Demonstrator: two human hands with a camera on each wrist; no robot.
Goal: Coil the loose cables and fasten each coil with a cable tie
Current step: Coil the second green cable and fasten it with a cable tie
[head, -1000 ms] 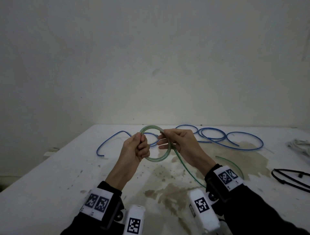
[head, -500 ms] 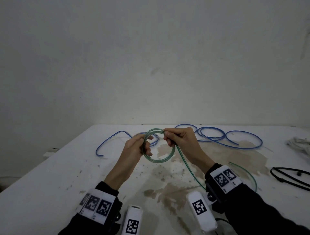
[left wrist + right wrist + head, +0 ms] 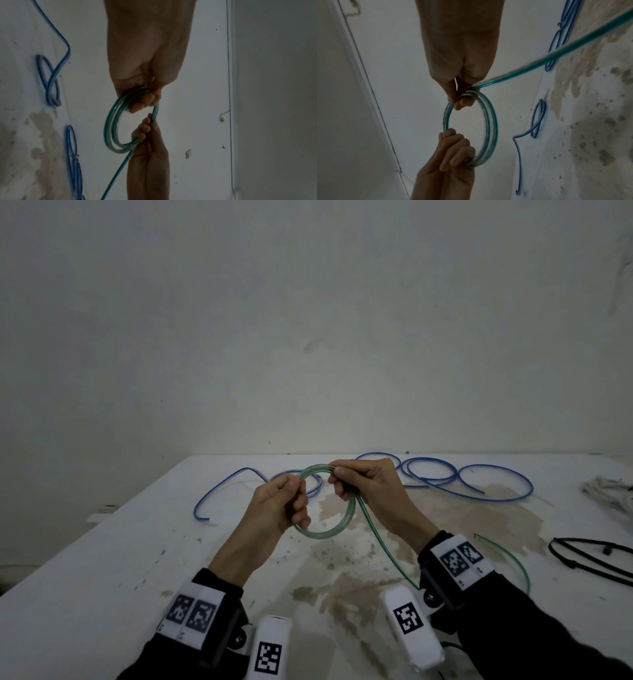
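Note:
A green translucent cable is wound into a small coil of several turns, held upright above the white table. My left hand grips the coil's left side, its fingers curled round the strands. My right hand pinches the coil's top right, where the turns cross. The loose green tail runs from my right hand down under my right wrist and curves out onto the table. A long blue cable lies in loose loops behind my hands.
Black cable ties lie at the table's right edge. A pale bundled cord sits at the far right. Brown stains mark the middle of the table. A plain wall rises behind the far edge.
My right hand has carried the cable up and over the coil's top, adding to the wraps. The green tail on the table has been drawn shorter and nearer. My left hand keeps its grip.

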